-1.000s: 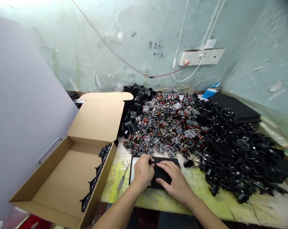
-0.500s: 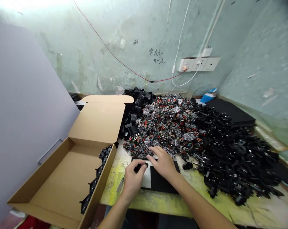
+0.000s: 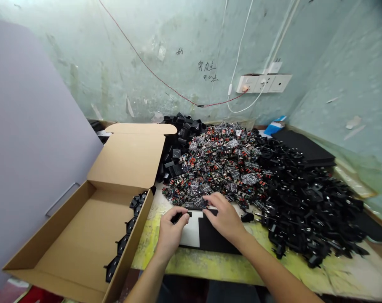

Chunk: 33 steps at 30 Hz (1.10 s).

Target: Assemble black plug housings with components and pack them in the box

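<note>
My left hand (image 3: 171, 233) pinches a small black plastic housing (image 3: 177, 218) between thumb and fingers; most of it is hidden by the hand. My right hand (image 3: 225, 219) reaches to the near edge of a heap of small circuit boards (image 3: 222, 164). Its thumb and forefinger are apart, close to the nearest boards, and I see nothing held between them. Beneath both hands lies a flat black pad (image 3: 217, 235) with a pale grey panel (image 3: 191, 231) on its left part.
An open cardboard box (image 3: 73, 235) stands at left, with several black plug-shaped parts (image 3: 123, 244) along its right side. Black casings (image 3: 176, 153) lie behind the boards. A big heap of black parts (image 3: 311, 202) covers the right. One loose black part (image 3: 247, 217) sits beside the pad.
My left hand has moved slightly left with the black housing, away from my right hand. My right hand has shifted a little to the right, still at the boards' edge.
</note>
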### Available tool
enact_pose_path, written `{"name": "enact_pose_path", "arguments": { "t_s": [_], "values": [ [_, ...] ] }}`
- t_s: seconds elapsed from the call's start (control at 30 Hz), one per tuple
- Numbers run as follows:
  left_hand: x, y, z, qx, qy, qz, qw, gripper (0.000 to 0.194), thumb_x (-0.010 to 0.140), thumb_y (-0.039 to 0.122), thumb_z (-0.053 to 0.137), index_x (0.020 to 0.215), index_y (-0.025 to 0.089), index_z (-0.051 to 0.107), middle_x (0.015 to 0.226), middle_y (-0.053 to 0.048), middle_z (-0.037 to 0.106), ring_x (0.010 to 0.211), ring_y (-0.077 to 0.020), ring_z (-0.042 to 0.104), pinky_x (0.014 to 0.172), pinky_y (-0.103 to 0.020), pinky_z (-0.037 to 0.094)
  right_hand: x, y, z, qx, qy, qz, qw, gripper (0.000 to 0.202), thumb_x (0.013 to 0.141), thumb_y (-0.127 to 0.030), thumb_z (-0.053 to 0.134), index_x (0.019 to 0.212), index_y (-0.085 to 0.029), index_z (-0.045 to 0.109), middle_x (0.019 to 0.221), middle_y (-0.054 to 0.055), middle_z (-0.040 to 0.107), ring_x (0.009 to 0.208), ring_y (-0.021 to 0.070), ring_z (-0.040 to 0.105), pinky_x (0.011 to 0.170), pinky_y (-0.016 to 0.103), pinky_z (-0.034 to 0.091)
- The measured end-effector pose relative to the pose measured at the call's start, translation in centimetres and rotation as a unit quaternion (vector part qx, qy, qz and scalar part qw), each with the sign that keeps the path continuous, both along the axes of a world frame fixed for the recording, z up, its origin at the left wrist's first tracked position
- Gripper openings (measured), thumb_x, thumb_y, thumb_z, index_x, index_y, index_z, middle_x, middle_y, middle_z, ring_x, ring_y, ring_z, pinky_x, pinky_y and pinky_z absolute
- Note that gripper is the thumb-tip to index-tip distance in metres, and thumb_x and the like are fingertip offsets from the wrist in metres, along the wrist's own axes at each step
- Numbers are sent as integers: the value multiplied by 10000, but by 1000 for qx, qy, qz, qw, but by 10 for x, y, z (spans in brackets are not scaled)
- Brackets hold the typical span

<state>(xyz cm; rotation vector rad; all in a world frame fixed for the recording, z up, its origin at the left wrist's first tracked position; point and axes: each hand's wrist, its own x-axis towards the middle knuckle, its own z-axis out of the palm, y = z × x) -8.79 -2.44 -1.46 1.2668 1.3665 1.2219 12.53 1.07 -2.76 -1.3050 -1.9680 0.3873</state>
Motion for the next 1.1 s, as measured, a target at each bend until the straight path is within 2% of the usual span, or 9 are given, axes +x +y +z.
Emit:
{"name": "enact_pose_path", "arguments": {
  "t_s": [0.27, 0.43, 0.6, 0.67, 0.73, 0.8, 0.9, 0.97, 1.1],
  "values": [
    [16, 12, -5, 14, 1, -53, 999, 153, 836, 319, 766, 911, 189, 794, 784, -13, 750, 750, -180, 683, 780, -301, 528, 28, -39, -13, 12, -67, 50, 996, 535, 866, 58, 476, 1272, -222, 682, 1213, 115, 609, 1066, 251, 667, 938, 440, 624],
    [22, 16, -2, 15, 5, -69, 997, 155, 824, 328, 768, 905, 199, 795, 801, -18, 761, 768, -194, 693, 803, -319, 543, 32, -49, -4, -2, -118, 81, 990, 290, 928, -103, 627, 1169, -217, 742, 1194, 112, 709, 1088, 279, 694, 939, 455, 624],
    [20, 17, 5, 17, 18, -113, 993, 145, 833, 328, 771, 901, 203, 801, 804, -25, 762, 839, -211, 700, 843, -324, 537, 39, -46, 6, -73, -155, 105, 980, 227, 893, -85, 690, 1024, -237, 795, 1255, 100, 743, 1119, 298, 724, 951, 469, 618],
    [19, 18, 10, 20, 16, -124, 992, 140, 835, 326, 775, 899, 204, 800, 803, -24, 762, 831, -207, 696, 841, -322, 533, 41, -41, 9, -115, -130, 113, 978, 263, 860, -57, 703, 1006, -251, 805, 1244, 93, 761, 1146, 321, 719, 991, 518, 597],
    [19, 19, 15, 24, 17, -126, 992, 136, 833, 325, 779, 890, 204, 801, 797, -23, 762, 816, -204, 692, 833, -321, 530, 42, -34, 10, -182, -17, 99, 978, 304, 849, -65, 719, 1069, -259, 799, 1218, 86, 780, 1149, 310, 727, 1031, 533, 578],
    [18, 20, 21, 27, 23, -124, 992, 138, 824, 328, 789, 880, 204, 805, 785, -25, 762, 806, -207, 689, 826, -322, 528, 43, -28, 12, -283, 179, 93, 938, 341, 864, -155, 766, 1189, -254, 763, 1210, 88, 791, 1136, 286, 747, 1048, 525, 577],
    [19, 21, 31, 27, 27, -131, 991, 152, 823, 342, 796, 877, 201, 807, 794, -32, 770, 806, -210, 689, 811, -320, 525, 45, -23, 17, -407, 434, 133, 793, 444, 894, -387, 824, 1294, -230, 711, 1232, 106, 791, 1111, 257, 772, 1052, 495, 588],
    [20, 20, 38, 27, 29, -143, 989, 159, 831, 349, 793, 882, 198, 807, 829, -38, 782, 815, -209, 694, 802, -316, 525, 46, -22, 23, -443, 504, 160, 724, 505, 883, -454, 852, 1304, -211, 712, 1244, 115, 788, 1141, 246, 765, 1080, 471, 574],
    [24, 18, 53, 52, 53, -161, 984, 120, 856, 306, 774, 903, 201, 807, 909, -39, 802, 881, -208, 716, 848, -313, 531, 46, -24, 31, -477, 537, 176, 673, 540, 846, -401, 912, 1303, -184, 725, 1178, 118, 807, 1125, 231, 774, 1057, 404, 586]
  ]
}}
